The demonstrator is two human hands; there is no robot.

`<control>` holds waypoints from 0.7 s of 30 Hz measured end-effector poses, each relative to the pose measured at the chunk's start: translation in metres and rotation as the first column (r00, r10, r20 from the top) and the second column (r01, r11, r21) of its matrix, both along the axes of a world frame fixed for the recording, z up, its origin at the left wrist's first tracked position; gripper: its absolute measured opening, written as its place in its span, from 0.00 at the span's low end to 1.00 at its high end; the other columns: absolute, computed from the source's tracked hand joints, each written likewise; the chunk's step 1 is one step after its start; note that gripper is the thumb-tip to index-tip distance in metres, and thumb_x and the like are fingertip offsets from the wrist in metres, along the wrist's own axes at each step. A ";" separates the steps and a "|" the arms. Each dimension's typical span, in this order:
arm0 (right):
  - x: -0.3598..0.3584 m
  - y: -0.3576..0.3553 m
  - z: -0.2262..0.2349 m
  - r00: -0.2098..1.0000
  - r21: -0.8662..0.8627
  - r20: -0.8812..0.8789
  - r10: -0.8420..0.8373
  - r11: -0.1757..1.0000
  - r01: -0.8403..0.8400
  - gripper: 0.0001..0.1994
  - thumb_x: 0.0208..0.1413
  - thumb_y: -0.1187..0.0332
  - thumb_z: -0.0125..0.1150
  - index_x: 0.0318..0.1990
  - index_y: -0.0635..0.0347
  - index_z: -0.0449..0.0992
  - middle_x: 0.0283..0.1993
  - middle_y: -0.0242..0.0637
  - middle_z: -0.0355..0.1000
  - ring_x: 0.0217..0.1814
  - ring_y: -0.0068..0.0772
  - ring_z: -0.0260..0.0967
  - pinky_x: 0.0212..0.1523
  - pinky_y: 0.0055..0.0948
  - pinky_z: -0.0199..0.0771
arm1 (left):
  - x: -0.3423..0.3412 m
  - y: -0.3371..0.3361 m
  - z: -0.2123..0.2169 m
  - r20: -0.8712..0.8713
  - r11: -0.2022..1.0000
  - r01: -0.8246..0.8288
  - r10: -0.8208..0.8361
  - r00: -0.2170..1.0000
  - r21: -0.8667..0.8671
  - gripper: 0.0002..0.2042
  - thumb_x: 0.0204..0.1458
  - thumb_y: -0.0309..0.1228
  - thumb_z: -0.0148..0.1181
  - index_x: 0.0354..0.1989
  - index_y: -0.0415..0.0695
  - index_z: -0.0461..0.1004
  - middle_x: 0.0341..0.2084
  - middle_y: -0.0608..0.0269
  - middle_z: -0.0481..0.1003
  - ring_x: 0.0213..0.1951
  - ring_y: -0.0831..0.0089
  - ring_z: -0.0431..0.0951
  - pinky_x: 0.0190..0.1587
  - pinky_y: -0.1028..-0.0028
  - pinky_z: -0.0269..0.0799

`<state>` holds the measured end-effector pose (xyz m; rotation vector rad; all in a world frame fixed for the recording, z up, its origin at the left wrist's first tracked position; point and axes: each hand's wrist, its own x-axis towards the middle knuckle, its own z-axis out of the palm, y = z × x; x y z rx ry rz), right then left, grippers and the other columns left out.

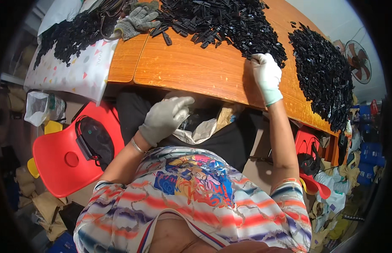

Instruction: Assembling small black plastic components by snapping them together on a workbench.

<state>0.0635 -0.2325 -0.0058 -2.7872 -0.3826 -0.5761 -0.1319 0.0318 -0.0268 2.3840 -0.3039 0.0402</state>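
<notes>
Black parts (240,23), piled on counter (183,63)
Hands apart: your right hand (267,74) curled at the pile's edge, hold unclear; left hand (165,119) loose above lap (238,145); pick singly from that edge

And across the worktop (183,67), middle heap (221,21) on the far side, glove (139,22) just left, left heap (76,31) on the sheet (84,76), right heap (324,76) opposite! Right hand (267,78) at the middle heap's near edge, left hand (166,118) nearer, short of the worktop; bag (97,139) on the chair (61,156), near left!
</notes>
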 end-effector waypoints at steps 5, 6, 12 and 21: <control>0.017 0.004 -0.011 0.997 -0.121 -0.016 0.075 0.990 -0.077 0.07 0.52 0.64 0.61 0.37 0.51 0.80 0.38 0.37 0.73 0.40 0.44 0.73 0.39 0.35 0.73 | 0.027 0.008 0.013 0.112 0.981 -0.143 0.158 0.981 -0.130 0.11 0.55 0.28 0.53 0.45 0.43 0.75 0.37 0.55 0.78 0.40 0.61 0.79 0.42 0.68 0.73; 0.017 0.006 -0.012 0.995 -0.113 -0.042 0.089 0.989 -0.093 0.07 0.52 0.64 0.61 0.37 0.51 0.80 0.38 0.37 0.73 0.40 0.44 0.73 0.39 0.35 0.73 | 0.035 0.012 0.014 0.115 0.978 -0.188 0.198 0.973 -0.094 0.11 0.55 0.28 0.53 0.45 0.44 0.75 0.36 0.55 0.78 0.39 0.61 0.79 0.41 0.67 0.73; 0.002 0.038 -0.001 0.948 0.160 -0.276 0.161 0.980 -0.120 0.07 0.53 0.65 0.62 0.37 0.55 0.79 0.34 0.36 0.77 0.35 0.30 0.75 0.38 0.25 0.72 | 0.110 0.060 0.020 0.305 0.920 -0.363 0.307 0.902 0.146 0.11 0.55 0.32 0.52 0.46 0.50 0.72 0.36 0.55 0.77 0.38 0.54 0.77 0.40 0.60 0.72; 0.008 0.027 -0.003 0.870 0.500 -0.441 0.221 0.866 0.034 0.10 0.56 0.62 0.59 0.36 0.58 0.79 0.26 0.33 0.75 0.29 0.20 0.68 0.34 0.24 0.68 | 0.167 0.082 0.013 0.244 0.848 -0.384 0.311 0.919 0.364 0.13 0.55 0.41 0.54 0.45 0.49 0.74 0.34 0.54 0.77 0.38 0.51 0.77 0.41 0.59 0.72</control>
